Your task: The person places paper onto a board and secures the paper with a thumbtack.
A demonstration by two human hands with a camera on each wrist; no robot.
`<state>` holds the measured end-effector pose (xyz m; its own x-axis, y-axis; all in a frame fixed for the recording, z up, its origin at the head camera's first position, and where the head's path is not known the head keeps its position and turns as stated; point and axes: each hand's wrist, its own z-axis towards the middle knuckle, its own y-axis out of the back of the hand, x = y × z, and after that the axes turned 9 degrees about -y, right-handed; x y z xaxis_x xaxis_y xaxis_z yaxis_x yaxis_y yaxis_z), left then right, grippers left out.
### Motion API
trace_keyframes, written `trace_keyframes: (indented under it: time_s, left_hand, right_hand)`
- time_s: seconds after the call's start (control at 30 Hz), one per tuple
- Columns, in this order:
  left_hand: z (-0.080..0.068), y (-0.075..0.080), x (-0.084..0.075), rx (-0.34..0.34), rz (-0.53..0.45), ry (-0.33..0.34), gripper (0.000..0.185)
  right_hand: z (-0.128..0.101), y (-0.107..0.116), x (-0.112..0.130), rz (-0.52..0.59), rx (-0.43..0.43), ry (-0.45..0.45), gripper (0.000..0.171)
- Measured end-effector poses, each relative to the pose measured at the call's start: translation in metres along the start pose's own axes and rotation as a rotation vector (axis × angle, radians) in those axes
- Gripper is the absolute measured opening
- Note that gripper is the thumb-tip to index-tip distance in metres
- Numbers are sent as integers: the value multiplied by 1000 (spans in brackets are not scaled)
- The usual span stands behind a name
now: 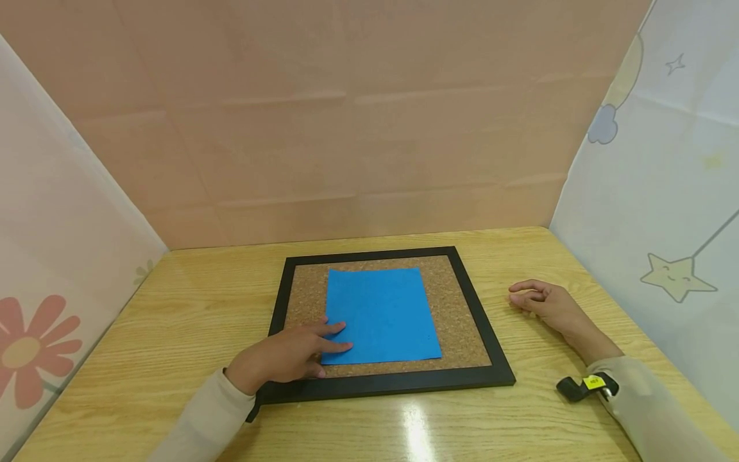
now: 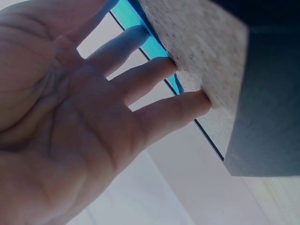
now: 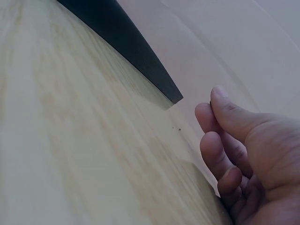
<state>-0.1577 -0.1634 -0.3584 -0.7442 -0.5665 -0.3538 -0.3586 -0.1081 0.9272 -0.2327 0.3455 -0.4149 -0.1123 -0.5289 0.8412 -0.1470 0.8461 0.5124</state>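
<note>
A light wooden table (image 1: pixel 173 321) bears a black-framed rectangular cork board (image 1: pixel 456 321), lying flat at its middle. A square sheet of blue paper (image 1: pixel 387 308) lies on the cork. The left hand (image 1: pixel 283 356) presses the sheet's near-left corner with straight, spread fingers (image 2: pixel 154 77) — the right hand (image 1: pixel 545 303) rests on the table beside the frame, fingers loosely curled, holding nothing.

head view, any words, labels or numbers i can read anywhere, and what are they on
No text can be read in any view.
Yellow tag on the black wrist strap of the right arm: dark marks on it, too small and blurred to read.
Blue paper, cork board and its black frame: no print.
Side curtains: only drawings, a star, a cloud and a red flower, no lettering.
</note>
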Motion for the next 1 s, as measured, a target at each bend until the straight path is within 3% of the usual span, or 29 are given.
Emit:
trace_keyframes:
  time_s: [1.0]
  left_hand:
    - [0,2,-1,-1,-6,-1,58]
  right_hand:
    - [3,-3,-4,-47,-32,34,46]
